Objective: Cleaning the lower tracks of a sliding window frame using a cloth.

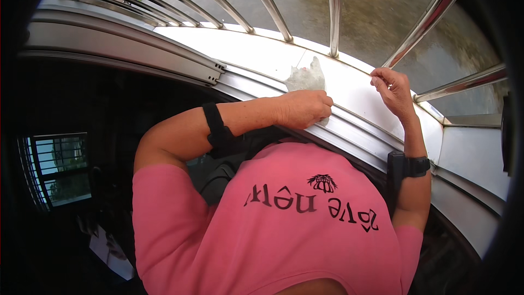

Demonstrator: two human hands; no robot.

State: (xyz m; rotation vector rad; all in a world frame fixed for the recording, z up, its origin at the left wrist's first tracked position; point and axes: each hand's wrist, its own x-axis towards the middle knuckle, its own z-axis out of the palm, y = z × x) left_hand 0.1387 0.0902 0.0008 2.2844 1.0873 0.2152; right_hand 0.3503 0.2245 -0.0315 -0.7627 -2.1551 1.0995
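My left hand is closed over the inner window track, gripping a crumpled, thin grey cloth or plastic sheet. Most of this piece spreads past the hand onto the white windowsill, and a small end shows below the fingers. To the right, my right hand is at the sill's outer edge, beside the foot of a metal bar. Its thumb and forefinger are bent close together; whether anything lies between them cannot be told.
Shiny metal bars rise along the outer edge of the sill, with wet concrete ground beyond. A sliding window frame stands at the left. Dark interior lies below it, with a lit barred window at the far left.
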